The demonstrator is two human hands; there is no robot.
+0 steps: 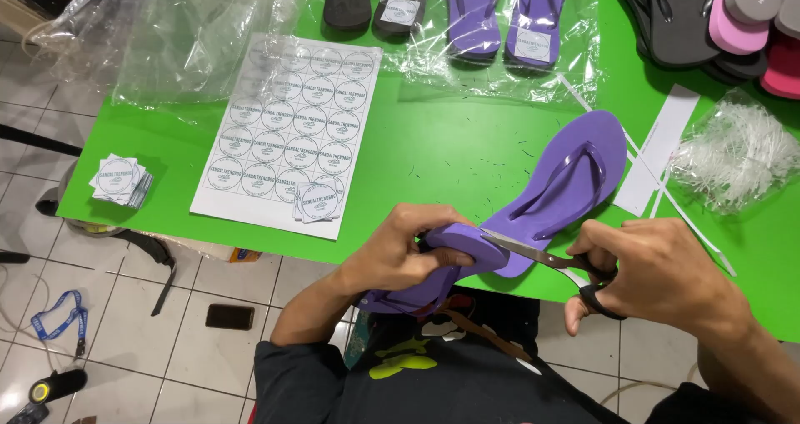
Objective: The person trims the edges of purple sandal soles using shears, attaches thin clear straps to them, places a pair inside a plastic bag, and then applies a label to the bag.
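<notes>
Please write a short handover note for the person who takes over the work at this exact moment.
Left hand: grips a purple flip-flop over the table edge.
Right hand: holds scissors, blades at that flip-flop's heel.
Second purple flip-flop: lies flat on the green table.
Done: two pairs up top carry round labels, in clear bags.
Left: sticker sheet mostly full; cut labels stacked at left.

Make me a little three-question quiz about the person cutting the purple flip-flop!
1. True or false: the right hand holds the scissors.
2. Which thing does the left hand grip? A) the sticker sheet B) a purple flip-flop C) the phone
3. What colour is the table?

Key:
1. True.
2. B. A second purple flip-flop lies flat on the table beside it.
3. Green.
</notes>
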